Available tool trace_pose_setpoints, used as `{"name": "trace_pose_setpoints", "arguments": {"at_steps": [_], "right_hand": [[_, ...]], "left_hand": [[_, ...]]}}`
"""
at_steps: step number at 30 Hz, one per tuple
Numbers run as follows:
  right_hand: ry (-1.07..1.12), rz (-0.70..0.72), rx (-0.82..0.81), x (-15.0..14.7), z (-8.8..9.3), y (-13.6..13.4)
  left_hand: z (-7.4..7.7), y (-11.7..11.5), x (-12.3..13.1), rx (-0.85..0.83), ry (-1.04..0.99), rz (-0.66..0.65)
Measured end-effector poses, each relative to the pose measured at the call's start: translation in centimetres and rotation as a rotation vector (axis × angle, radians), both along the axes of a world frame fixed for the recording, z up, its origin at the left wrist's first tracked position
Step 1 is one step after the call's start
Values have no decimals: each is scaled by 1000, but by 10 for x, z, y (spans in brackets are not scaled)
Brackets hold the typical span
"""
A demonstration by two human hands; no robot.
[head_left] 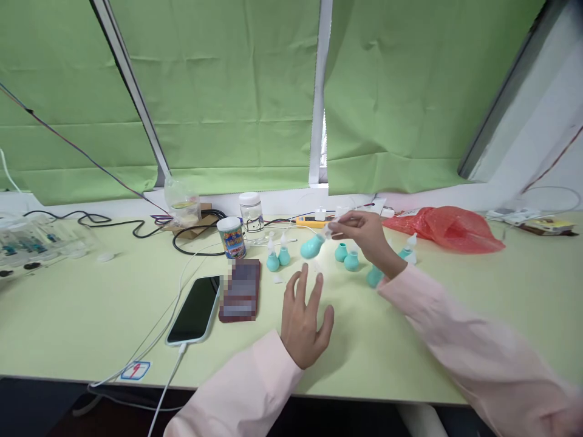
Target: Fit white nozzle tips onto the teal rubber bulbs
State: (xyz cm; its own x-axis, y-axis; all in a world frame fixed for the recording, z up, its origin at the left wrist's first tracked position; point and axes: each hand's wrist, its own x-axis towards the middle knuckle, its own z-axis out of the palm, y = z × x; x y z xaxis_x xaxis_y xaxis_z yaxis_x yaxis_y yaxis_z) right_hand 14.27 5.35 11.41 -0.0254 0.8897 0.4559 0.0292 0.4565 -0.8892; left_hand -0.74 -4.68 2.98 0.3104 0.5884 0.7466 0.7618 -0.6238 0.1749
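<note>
My right hand (pixel 364 237) pinches the clear nozzle of a teal rubber bulb (pixel 311 248), which tilts down to the left above the table. It looks like a bulb syringe. Fingers spread, my left hand (pixel 303 331) hovers just below it, holding nothing. Two teal bulbs (pixel 273 263) with clear nozzles stand upright to the left. Right of the held one sit two open-necked bulbs (pixel 351 261) without nozzles. Beside my right wrist, more teal bulbs (pixel 374 277) lie partly hidden by the sleeve, and a clear nozzle (pixel 412 241) shows there.
On the left lie a phone (pixel 195 311) with a charging cable and a dark red phone-like item (pixel 240 291). A printed can (pixel 231 238) and a white-lidded jar (pixel 252 213) stand behind. A red plastic bag (pixel 450 229) lies back right. Black cables (pixel 195 252) and clear containers (pixel 31 240) occupy the left.
</note>
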Motion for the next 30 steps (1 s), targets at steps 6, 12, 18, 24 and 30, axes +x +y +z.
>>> {"name": "trace_pose_setpoints", "arguments": {"at_steps": [6,12,18,24,30], "right_hand": [[-571,-360,166,-20,-25,60],[-758,-412,59,-21,-54,81],[-930,-565,241,-25,-53,51],[-1277,-265,50,-34,-80,28],[-1174,-109,-30,-29,-88,34]], "left_hand": [[-9,2,5,-216,384,-96],[-11,2,6,-295,531,-63],[-11,2,6,-305,543,-61],[-12,2,8,-278,536,-59],[-8,3,5,-227,275,89]]}}
